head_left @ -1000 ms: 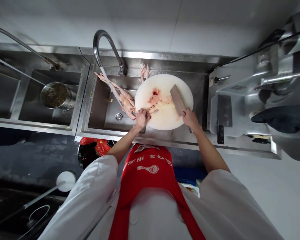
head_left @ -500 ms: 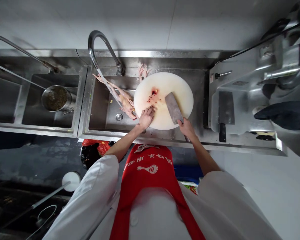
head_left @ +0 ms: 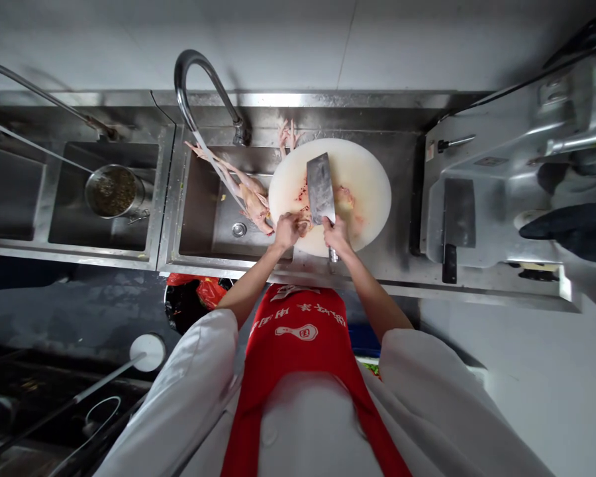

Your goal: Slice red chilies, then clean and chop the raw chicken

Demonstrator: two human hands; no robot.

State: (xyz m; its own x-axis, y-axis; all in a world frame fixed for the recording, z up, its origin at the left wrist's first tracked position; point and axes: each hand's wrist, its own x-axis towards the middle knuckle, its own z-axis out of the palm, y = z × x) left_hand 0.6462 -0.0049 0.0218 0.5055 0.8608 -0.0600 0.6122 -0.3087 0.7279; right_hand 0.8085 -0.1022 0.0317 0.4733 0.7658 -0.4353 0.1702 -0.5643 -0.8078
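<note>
- Over the middle of the white cutting board [head_left: 370, 215], a cleaver [head_left: 320, 189] points its blade to the far side; the right hand [head_left: 336, 235] clasps its handle.
- Left of the handle, the left hand [head_left: 289, 230] grasps a small meat piece [head_left: 305, 222] at the board's near-left part.
- Right of the blade lies reddish meat [head_left: 345, 196].
- Farther left, a plucked bird [head_left: 253, 203] lies in the sink [head_left: 203, 228].
- Far to the right rests another knife [head_left: 459, 212].

Metal pot [head_left: 140, 195] in a sink basin [head_left: 69, 222], plus a curved faucet [head_left: 218, 81]
</note>
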